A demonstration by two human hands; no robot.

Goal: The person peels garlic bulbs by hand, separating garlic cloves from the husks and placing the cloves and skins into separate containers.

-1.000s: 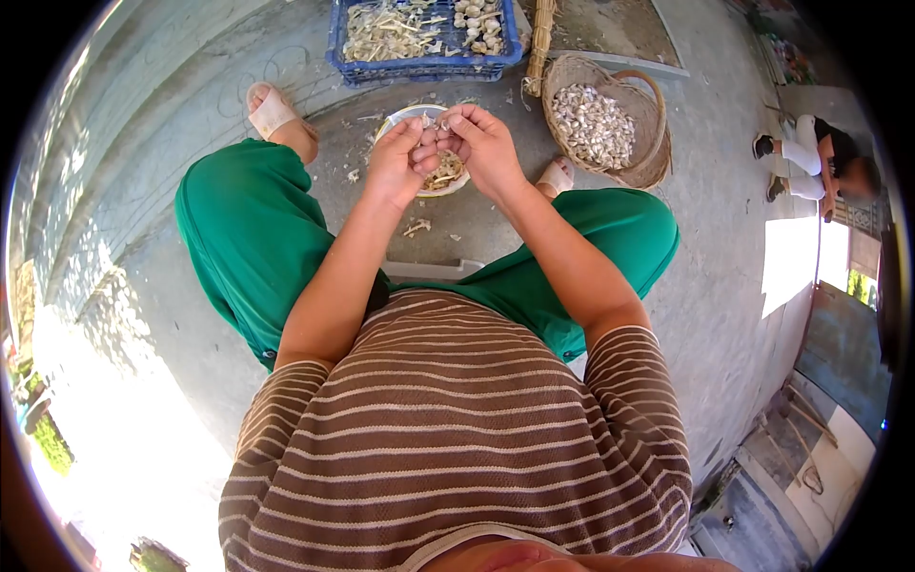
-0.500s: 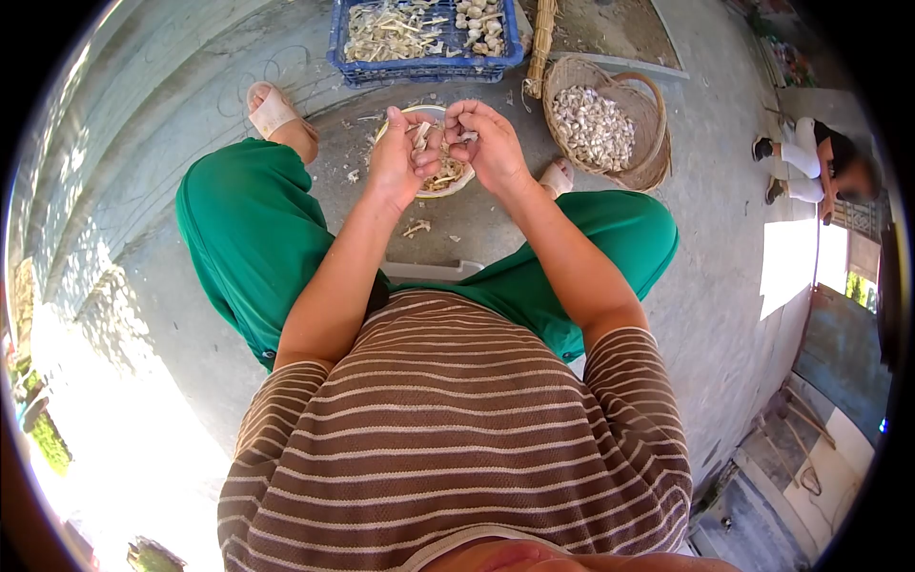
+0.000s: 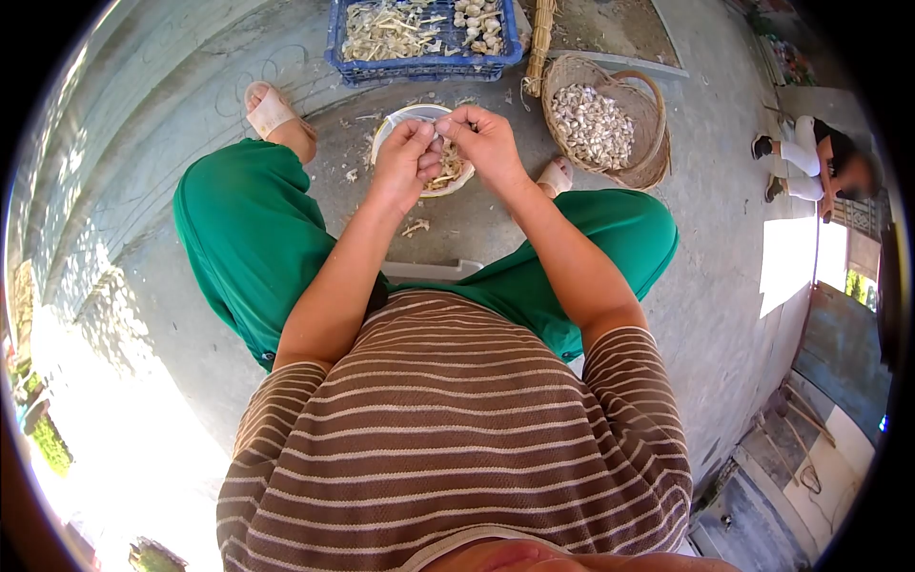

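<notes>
My left hand [image 3: 402, 164] and my right hand [image 3: 482, 145] meet fingertip to fingertip above a pale bowl [image 3: 389, 124]. Both are closed in a pinch around a small piece of garlic, mostly covered by the fingers. Dry garlic skins and stalk bits [image 3: 450, 172] lie in the bowl below. To the right, a woven basket [image 3: 658, 157] holds a heap of loose garlic cloves [image 3: 593, 126]. A blue plastic crate [image 3: 424, 72] beyond the bowl contains dry stalks [image 3: 386, 30] on its left side and whole garlic bulbs [image 3: 484, 24] on its right.
My green-trousered knees [image 3: 248, 238] flank the bowl. Garlic scraps [image 3: 416, 227] litter the concrete floor [image 3: 715, 267]. A bundle of straw [image 3: 540, 43] lies between crate and basket. Another person [image 3: 824, 162] is at the far right.
My hands have come together, their fingertips now touching. The pale bits that showed in each hand are now mostly hidden, and more of the bowl's far rim shows.
</notes>
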